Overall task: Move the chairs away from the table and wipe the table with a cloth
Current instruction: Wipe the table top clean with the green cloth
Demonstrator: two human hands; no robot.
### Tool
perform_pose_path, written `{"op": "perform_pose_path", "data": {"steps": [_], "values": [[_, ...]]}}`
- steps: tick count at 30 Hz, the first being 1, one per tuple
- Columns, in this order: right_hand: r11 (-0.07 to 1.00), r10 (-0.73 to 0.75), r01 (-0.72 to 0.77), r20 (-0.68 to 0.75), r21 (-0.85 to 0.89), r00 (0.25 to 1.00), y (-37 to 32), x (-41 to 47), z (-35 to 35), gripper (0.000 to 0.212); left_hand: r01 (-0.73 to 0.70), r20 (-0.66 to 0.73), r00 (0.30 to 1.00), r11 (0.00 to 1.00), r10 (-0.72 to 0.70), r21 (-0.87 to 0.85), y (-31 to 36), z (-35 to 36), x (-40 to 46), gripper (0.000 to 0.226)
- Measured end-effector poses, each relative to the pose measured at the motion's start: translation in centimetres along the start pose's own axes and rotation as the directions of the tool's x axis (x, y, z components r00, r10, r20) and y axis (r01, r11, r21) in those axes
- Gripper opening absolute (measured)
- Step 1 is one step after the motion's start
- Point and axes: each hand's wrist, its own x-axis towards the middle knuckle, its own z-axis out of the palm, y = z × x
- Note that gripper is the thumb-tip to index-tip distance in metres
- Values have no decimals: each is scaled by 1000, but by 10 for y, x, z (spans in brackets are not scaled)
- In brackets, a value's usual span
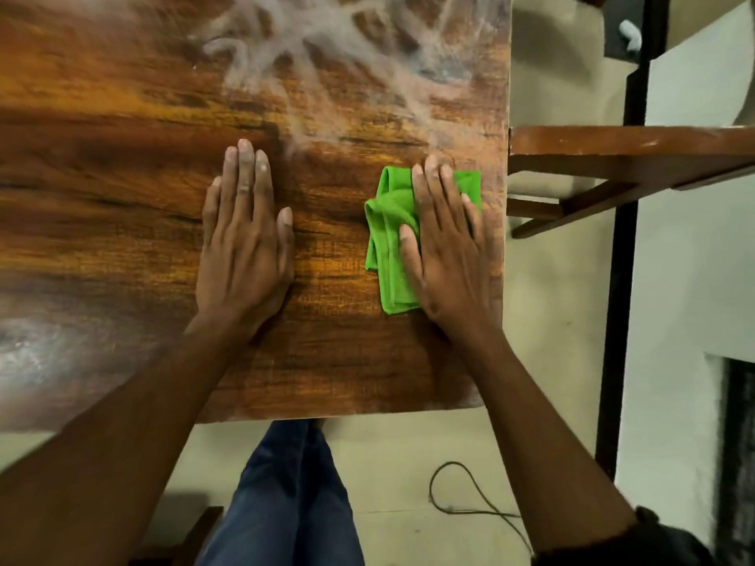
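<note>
A broad wooden table (122, 198) with a glossy, orange-brown grain fills most of the head view, its right edge and near edge both in sight. Pale, whitish smears streak its far right part, and a greyer smudge lies near its left near corner. Beyond the right edge, a dark brown wooden chair (613, 157) stands on the light tiled floor (551, 320), close beside the table; whether it touches the edge cannot be told. Further right, a black upright post (625, 279) runs down past a white wall. Below the near edge, the person's legs in blue denim trousers (286, 504) show, and a thin dark cord (470, 496) loops on the floor to their right.

The right hand (445, 251) lies flat with straight fingers spread slightly, palm down, pressing on a crumpled bright green microfibre cloth (388, 255). The cloth sits on the table top near the right edge, roughly midway between the near edge and the white smears; it sticks out from under the hand on the thumb side and a little past the fingertips. The hand does not curl round it, only bears down on it.

The left hand (245, 247) rests palm down on bare wood, fingers straight and close together, thumb out to the side, holding nothing. It lies level with the right hand, a clear strip of table top between the two.
</note>
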Motion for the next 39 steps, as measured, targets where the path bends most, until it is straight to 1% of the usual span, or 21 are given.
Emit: {"op": "perform_pose_path", "data": {"steps": [3,6,9,12,15,18,20,22,24,25,28,30,32,35,37,39], "values": [[999,44,-44,20,-11,999,-1,-49,2,67,3,13,1000,1000,-3,3,-1,-3,0,61],[993,100,-103,55,56,993,2,-111,9,66,2,16,1000,1000,-2,3,2,-4,2,62],[993,83,-89,78,79,994,6,-138,15,66,9,24,1000,1000,-9,10,0,-3,2,62],[994,73,-77,57,71,996,9,-125,15,67,-6,26,1000,1000,5,10,1,-2,3,63],[997,-51,48,46,62,998,18,-81,12,68,4,14,1000,999,-4,42,3,-3,2,62],[982,-188,188,29,9,982,29,-22,4,69,19,-5,1000,992,-18,121,10,-4,0,61],[972,-235,235,29,-11,972,31,1,2,69,75,-18,997,978,-73,195,13,-7,-3,61],[966,-257,257,30,11,966,34,2,0,69,228,-76,973,944,-216,237,34,-9,-17,61],[958,-284,282,48,49,958,39,-2,-7,70,398,-120,917,898,-381,189,69,-12,-41,62],[954,-298,294,73,57,952,41,0,-10,71,445,-127,895,882,-429,154,87,-9,-55,63],[928,-373,369,147,57,916,54,4,-18,74,483,-146,872,869,-467,104,149,2,-99,63],[918,-394,395,160,27,905,63,0,-20,76,492,-140,867,866,-478,92,174,10,-119,63],[908,-418,419,130,17,899,70,-11,-22,77,517,-139,853,851,-503,97,187,18,-130,63],[896,-443,439,70,69,894,73,-28,-17,74,578,-157,811,813,-563,69,191,31,-131,63],[902,-425,418,53,104,904,72,-34,-8,74,614,-180,780,789,-599,36,194,47,-130,63],[919,-376,369,26,138,926,68,-33,0,74,642,-198,752,767,-628,6,197,61,-128,63]]}}
